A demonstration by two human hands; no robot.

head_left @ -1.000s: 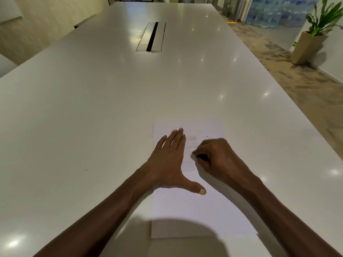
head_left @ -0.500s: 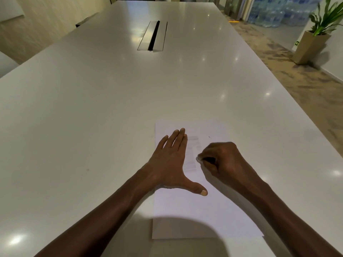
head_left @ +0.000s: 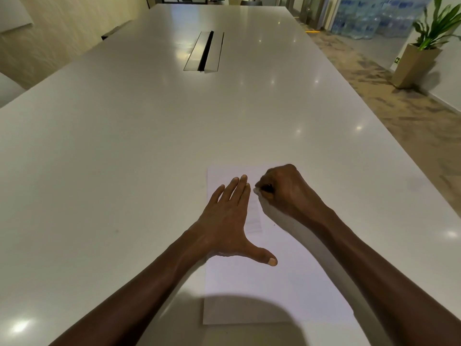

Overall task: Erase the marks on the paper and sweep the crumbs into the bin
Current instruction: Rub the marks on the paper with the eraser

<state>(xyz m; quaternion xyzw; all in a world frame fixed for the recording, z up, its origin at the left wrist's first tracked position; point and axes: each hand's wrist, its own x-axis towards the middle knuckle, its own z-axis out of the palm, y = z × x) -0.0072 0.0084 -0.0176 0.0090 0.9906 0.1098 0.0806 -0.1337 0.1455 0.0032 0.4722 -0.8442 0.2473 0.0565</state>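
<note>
1. The paper [head_left: 269,283] lies flat on the white desk [head_left: 124,171].
2. Left hand [head_left: 224,221] — fingers spread — presses the paper.
3. Right hand [head_left: 284,191] is curled, pinching a small eraser [head_left: 257,191] against the sheet's upper part.

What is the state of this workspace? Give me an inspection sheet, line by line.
Surface: white glossy table, with a metal slot at its middle.
Job's things: paper lies flat near the front edge, faint marks on it; eraser barely shows at the right hand; no bin or crumbs seen.
Clutter: nothing seen.
Hands: left hand flat on the paper, fingers straight; right hand curled round the eraser, on the paper.
Cables: nothing seen.
Surroundings: potted plant on the floor to the right, water bottles beyond.
</note>
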